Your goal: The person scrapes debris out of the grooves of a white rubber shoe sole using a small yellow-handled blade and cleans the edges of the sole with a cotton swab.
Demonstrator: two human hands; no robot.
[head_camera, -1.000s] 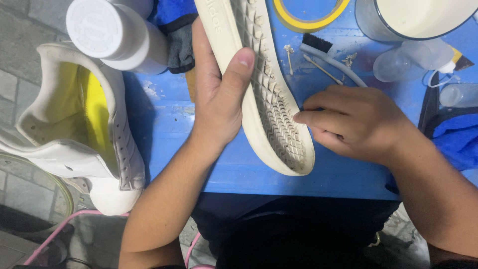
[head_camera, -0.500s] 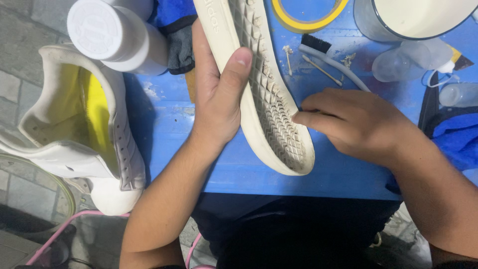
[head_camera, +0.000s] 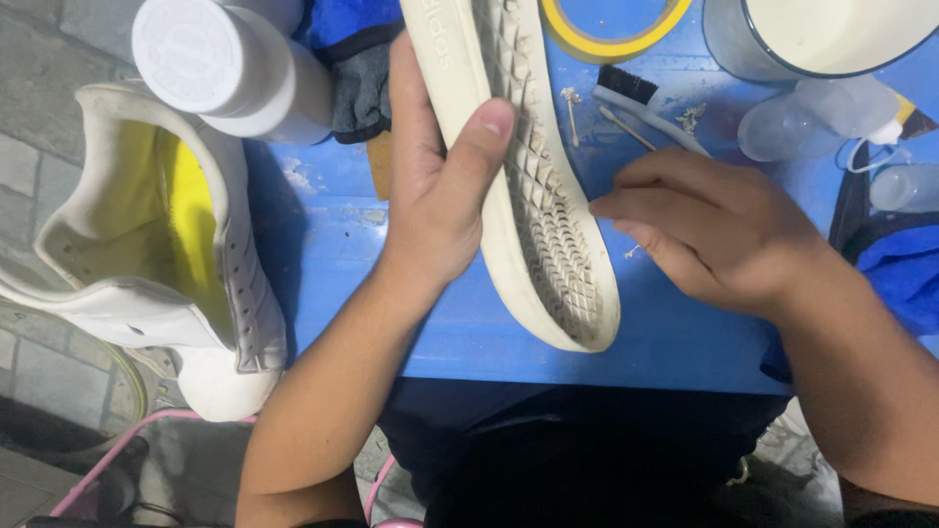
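The left hand holds a cream-white rubber shoe sole on its edge over the blue table top, tread side turned to the right. The palm lies against the smooth outer wall and the thumb wraps over onto the diamond-patterned tread, so the grip is closed around the sole. The sole runs from the top edge of the view down to near the front edge of the table, its rounded end close to the person's lap.

The right hand rests just right of the sole with its fingers curled together, the fingertips at the tread's edge; whether they pinch anything cannot be told.

At the upper left stands a white plastic bottle with a round ribbed cap, its label side hidden. A ring of yellow tape lies at the top, a white round container with a dark rim at the upper right, and below that a clear squeeze bottle on its side. A small black-bristled brush with a pale handle lies between the sole and the right hand.

A white leather sneaker with a yellow insole hangs off the table's left edge. Bare blue surface lies open below the left wrist and under the right hand.
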